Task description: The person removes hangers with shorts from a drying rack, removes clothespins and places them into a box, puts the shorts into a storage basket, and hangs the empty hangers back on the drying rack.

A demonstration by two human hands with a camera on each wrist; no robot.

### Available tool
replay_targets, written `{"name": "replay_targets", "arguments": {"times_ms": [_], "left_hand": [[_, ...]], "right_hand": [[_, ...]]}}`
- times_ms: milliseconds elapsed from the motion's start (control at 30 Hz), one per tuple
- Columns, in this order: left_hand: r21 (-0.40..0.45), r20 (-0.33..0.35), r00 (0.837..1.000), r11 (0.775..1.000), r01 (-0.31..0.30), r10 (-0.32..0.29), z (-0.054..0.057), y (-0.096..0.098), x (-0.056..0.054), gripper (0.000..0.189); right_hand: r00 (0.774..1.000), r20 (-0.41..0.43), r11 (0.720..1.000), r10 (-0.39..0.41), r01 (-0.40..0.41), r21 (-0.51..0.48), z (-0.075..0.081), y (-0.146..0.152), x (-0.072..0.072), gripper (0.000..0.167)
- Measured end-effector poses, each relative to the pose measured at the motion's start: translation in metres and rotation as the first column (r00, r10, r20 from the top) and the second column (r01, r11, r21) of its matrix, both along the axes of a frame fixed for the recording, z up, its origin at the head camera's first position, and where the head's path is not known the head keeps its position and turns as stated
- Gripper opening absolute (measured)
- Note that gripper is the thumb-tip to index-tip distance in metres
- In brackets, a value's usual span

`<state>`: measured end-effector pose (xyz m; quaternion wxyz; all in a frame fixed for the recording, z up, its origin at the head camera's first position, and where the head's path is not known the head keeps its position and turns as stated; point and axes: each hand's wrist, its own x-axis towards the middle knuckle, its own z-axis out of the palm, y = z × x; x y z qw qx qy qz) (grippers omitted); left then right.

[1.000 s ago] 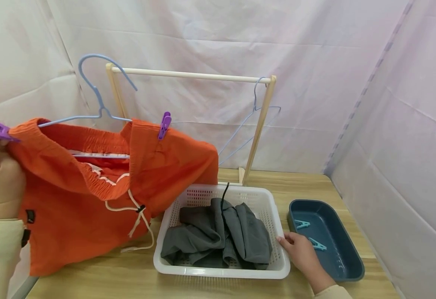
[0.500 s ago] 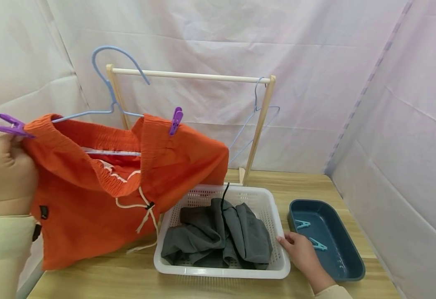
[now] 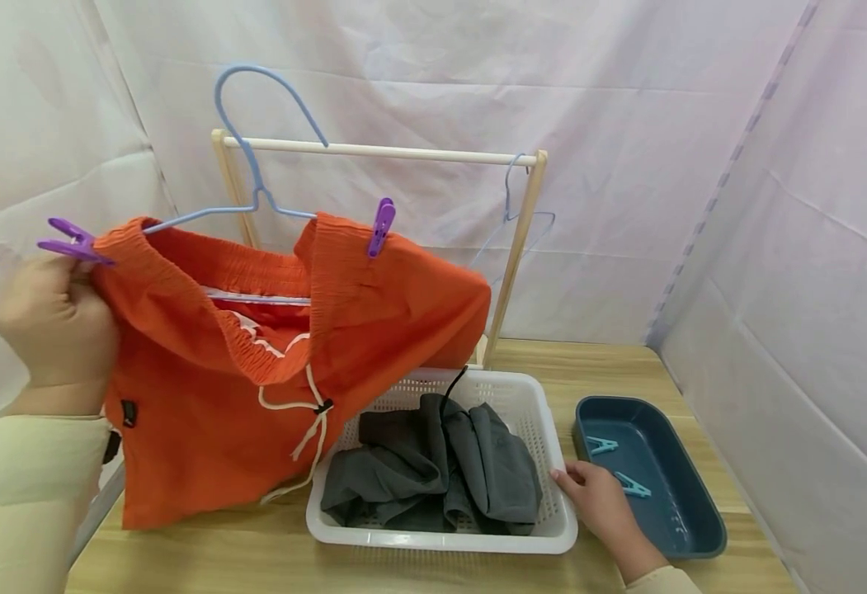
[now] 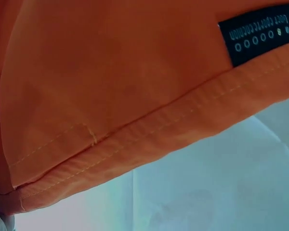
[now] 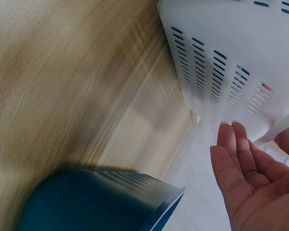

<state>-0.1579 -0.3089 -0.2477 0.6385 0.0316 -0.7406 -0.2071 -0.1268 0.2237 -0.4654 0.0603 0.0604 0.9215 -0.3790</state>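
My left hand (image 3: pixel 62 330) grips the upper left waistband corner of a pair of orange shorts (image 3: pixel 195 437), just below a purple clothespin (image 3: pixel 73 243). The shorts hang from a light blue hanger (image 3: pixel 228 210), its hook overlapping the rack's bar in the head view. A second purple clothespin (image 3: pixel 382 227) sits on the right part of the waistband. The left wrist view shows mostly orange cloth with a black label (image 4: pixel 260 36). My right hand (image 3: pixel 604 503) holds the right rim of a white basket (image 3: pixel 563 528), thumb at the rim and fingers (image 5: pixel 226 168) outside it.
Dark grey clothing (image 3: pixel 433 470) lies in the basket. A wooden rack (image 3: pixel 403 152) stands behind, with another blue hanger (image 3: pixel 509 194) at its right end. To the right, a dark blue tray (image 3: pixel 715 528) contains two teal clothespins (image 3: pixel 632 484). White cloth walls surround the table (image 3: pixel 574 363).
My left hand has carried the shorts and hanger to the right and slightly up, toward the rack. My right hand and the basket stay put.
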Motion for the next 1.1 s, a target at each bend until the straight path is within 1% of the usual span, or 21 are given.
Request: {"name": "replay_targets", "arguments": {"times_ms": [100, 433, 600, 767, 867, 1000, 1100], "left_hand": [[-0.003, 0.007, 1.0, 1.0, 0.02, -0.02, 0.0, 0.0, 0.001, 0.026], [-0.008, -0.017, 0.999, 0.999, 0.038, -0.038, 0.001, 0.002, 0.002, 0.024], [-0.011, -0.011, 0.999, 0.999, 0.051, -0.051, 0.001, 0.002, 0.003, 0.025], [-0.02, 0.007, 0.997, 0.997, 0.072, -0.072, 0.001, 0.011, -0.004, 0.027], [-0.029, 0.005, 0.996, 0.996, 0.087, -0.087, 0.002, 0.015, -0.009, 0.027], [-0.031, 0.014, 0.994, 0.994, 0.105, -0.105, 0.004, 0.021, -0.013, 0.03], [-0.03, 0.038, 0.993, 0.993, 0.113, -0.112, 0.006, 0.026, -0.015, 0.031]], "right_hand": [[1.0, 0.004, 1.0, 0.009, -0.009, -0.007, -0.002, -0.008, 0.003, 0.037], [0.999, -0.008, 0.999, 0.05, -0.05, 0.004, 0.006, -0.027, -0.004, 0.036], [0.998, -0.01, 0.998, 0.068, -0.068, 0.008, 0.01, -0.037, -0.007, 0.036], [0.998, -0.014, 0.998, 0.063, -0.063, 0.006, 0.009, -0.037, -0.007, 0.034], [0.998, -0.015, 0.998, 0.062, -0.062, 0.005, 0.009, -0.038, -0.007, 0.033], [0.998, -0.019, 0.998, 0.06, -0.06, 0.006, 0.008, -0.038, -0.007, 0.032], [0.998, -0.025, 0.998, 0.062, -0.061, 0.008, 0.008, -0.037, -0.007, 0.032]]}}
